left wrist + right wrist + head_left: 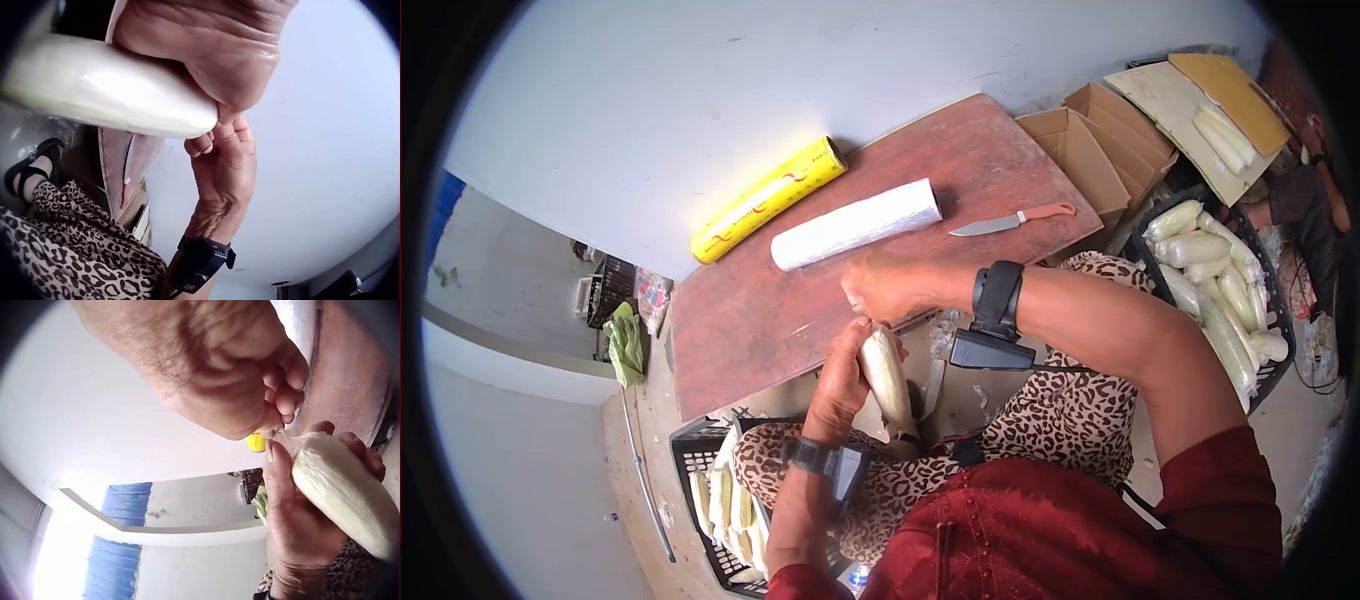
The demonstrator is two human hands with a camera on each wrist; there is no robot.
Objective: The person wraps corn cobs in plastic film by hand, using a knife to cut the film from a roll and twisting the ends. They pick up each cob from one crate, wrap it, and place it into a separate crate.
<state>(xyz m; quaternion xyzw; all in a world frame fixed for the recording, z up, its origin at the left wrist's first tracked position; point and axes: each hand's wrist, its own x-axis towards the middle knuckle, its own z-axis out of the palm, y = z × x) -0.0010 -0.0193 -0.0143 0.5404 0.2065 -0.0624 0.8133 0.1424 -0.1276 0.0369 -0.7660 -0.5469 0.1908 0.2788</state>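
In the head view my left hand [840, 378] grips a long, pale green-white vegetable [887, 378] over my lap, near the table's front edge. Clear film lies tight and shiny round it, as the right wrist view shows. My right hand [888, 284] is just above its upper end, fingers curled in. There it pinches a gathered tail of cling film [287, 441], close by my left thumb. A silvery-white roll of film [855, 225] and a yellow printed roll [768, 200] lie behind my hands on the reddish table [730, 340].
A knife [1012, 220] with an orange handle lies at the table's right. Cardboard boxes [1090, 150] stand beyond it. One black crate [1138, 250] at right holds several wrapped vegetables; another [683, 440] at lower left holds more pale ones. Another person's arm [1332, 180] shows far right.
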